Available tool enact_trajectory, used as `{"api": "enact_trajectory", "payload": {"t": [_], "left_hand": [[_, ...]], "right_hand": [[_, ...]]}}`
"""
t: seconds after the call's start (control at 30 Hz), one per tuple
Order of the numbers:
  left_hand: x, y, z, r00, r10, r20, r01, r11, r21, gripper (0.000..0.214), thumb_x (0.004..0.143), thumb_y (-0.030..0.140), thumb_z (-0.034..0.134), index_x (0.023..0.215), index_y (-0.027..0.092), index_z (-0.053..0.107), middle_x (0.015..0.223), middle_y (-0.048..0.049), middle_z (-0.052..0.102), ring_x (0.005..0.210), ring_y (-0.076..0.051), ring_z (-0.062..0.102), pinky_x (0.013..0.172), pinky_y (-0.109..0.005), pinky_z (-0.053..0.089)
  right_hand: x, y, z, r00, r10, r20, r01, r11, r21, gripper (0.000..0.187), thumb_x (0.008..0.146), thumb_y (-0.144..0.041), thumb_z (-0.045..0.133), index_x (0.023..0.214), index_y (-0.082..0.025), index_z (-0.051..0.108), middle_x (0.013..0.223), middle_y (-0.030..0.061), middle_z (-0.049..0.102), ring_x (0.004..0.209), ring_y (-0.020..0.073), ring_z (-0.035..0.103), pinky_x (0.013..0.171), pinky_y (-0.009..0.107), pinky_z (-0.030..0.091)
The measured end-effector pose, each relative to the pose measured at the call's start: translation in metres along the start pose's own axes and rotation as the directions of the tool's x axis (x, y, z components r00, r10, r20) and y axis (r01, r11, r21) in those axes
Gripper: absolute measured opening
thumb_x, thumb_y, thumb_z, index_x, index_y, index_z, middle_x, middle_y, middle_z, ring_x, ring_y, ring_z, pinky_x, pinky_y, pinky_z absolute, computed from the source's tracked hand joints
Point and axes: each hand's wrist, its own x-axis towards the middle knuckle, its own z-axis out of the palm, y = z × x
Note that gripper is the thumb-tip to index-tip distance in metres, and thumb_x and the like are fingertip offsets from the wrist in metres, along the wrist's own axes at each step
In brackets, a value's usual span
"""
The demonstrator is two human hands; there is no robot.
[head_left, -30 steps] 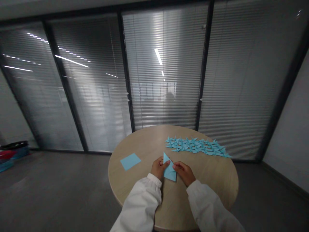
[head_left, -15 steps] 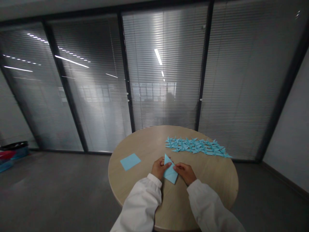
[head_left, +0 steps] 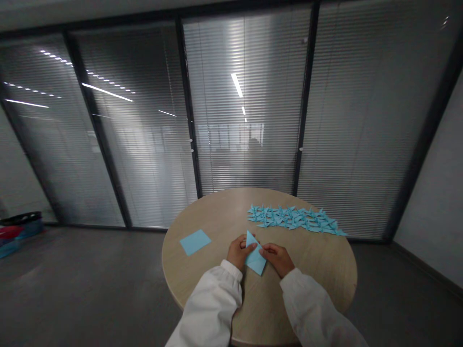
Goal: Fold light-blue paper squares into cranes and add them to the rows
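A sheet of light blue paper folded into a kite shape (head_left: 255,260) is held just above the round wooden table (head_left: 318,265). My left hand (head_left: 238,251) grips its left side, with the thumb across the paper. My right hand (head_left: 275,259) pinches its right edge with the fingertips. Left of my hands lies a flat square of the same blue paper (head_left: 195,242). Further off, several folded blue paper cranes (head_left: 294,218) form a long band near the far right rim. White sleeves cover both my forearms.
Behind the table stands a glass partition with closed slatted blinds (head_left: 246,96) and dark frames. A grey floor surrounds the table. Low bins with coloured items (head_left: 18,231) sit at the far left by the wall.
The folded paper has turned slightly between my hands, its lower corner now pointing down toward me. Both hands stay in nearly the same place.
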Motion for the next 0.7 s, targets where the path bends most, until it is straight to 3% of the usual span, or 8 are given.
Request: {"api": "enact_trajectory", "payload": {"t": [0.3, 0.53, 0.7], "left_hand": [[-0.006, 0.006, 0.005, 0.997, -0.01, 0.08, 0.005, 0.998, 0.065, 0.042, 0.049, 0.03, 0.073, 0.085, 0.011, 0.062, 0.066, -0.0054, 0.066, 0.054, -0.015, 0.058, 0.048, -0.022, 0.042], [-0.005, 0.007, 0.006, 0.997, -0.031, -0.067, 0.03, 0.999, -0.022, 0.034, 0.046, 0.035, 0.074, 0.066, 0.01, 0.064, 0.054, -0.0041, 0.064, 0.042, -0.011, 0.053, 0.041, -0.021, 0.038], [-0.006, 0.008, 0.006, 0.997, -0.014, -0.082, 0.011, 0.999, -0.036, 0.032, 0.047, 0.036, 0.073, 0.062, 0.01, 0.063, 0.052, -0.0037, 0.063, 0.041, -0.011, 0.052, 0.04, -0.02, 0.038]], "right_hand": [[0.001, 0.008, 0.001, 0.99, 0.06, 0.13, -0.06, 0.998, 0.001, 0.03, 0.051, -0.04, 0.069, 0.061, -0.012, 0.061, 0.053, -0.0026, 0.056, 0.05, 0.0112, 0.048, 0.049, 0.022, 0.035], [0.001, 0.016, 0.0, 0.985, 0.076, 0.156, -0.073, 0.997, -0.023, 0.03, 0.051, -0.04, 0.069, 0.059, -0.012, 0.06, 0.05, -0.0039, 0.052, 0.047, 0.0089, 0.042, 0.047, 0.021, 0.031], [0.002, 0.016, 0.0, 0.982, 0.078, 0.173, -0.064, 0.994, -0.084, 0.033, 0.05, -0.043, 0.069, 0.056, -0.012, 0.059, 0.048, -0.0043, 0.05, 0.045, 0.0084, 0.041, 0.045, 0.02, 0.029]]}}
